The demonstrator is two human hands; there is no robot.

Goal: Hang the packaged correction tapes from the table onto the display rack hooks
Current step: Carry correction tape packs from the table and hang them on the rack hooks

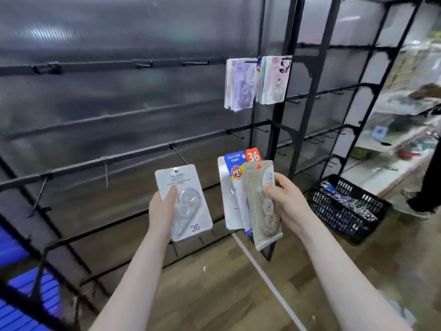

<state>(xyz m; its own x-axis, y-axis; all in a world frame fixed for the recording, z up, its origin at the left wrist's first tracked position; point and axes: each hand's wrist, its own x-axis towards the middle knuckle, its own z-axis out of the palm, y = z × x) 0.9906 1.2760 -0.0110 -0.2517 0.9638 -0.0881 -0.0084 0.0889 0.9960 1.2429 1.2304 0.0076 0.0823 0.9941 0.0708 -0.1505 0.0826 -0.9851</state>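
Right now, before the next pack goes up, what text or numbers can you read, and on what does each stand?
"36": lower corner of the white pack in the left hand.
"36": red pack top, in the fan the right hand holds.
"PET": round red badge on the blue pack; the brand line above is blurred.
Beige pack, hanging packs: print too blurred to read.

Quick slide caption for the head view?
Left hand holds one packet, right hand several packets, before the rack.
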